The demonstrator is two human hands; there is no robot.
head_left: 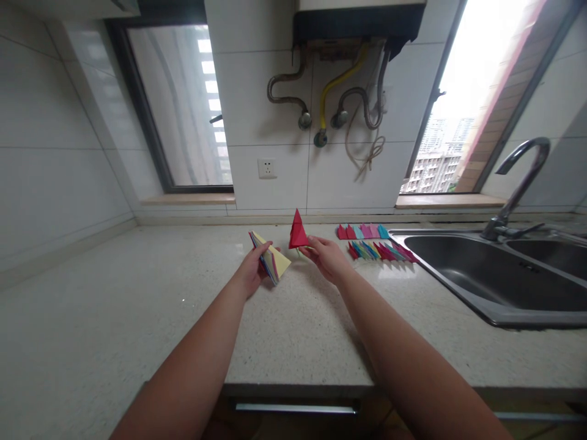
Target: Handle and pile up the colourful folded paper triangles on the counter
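My left hand [254,269] grips a stack of coloured paper sheets [273,263], yellow on top, held just above the speckled countertop [137,293]. My right hand [326,255] pinches a red folded paper triangle [298,232] by its lower right corner, point upward, a little right of the stack. To the right lie two rows of folded coloured paper pieces [378,243] on the counter, apart from both hands.
A steel sink [495,275] with a curved tap [518,183] fills the counter's right side. A tiled wall with a socket [266,168], hoses [339,98] and two windows stands behind. A drawer handle [296,407] shows below the counter's front edge.
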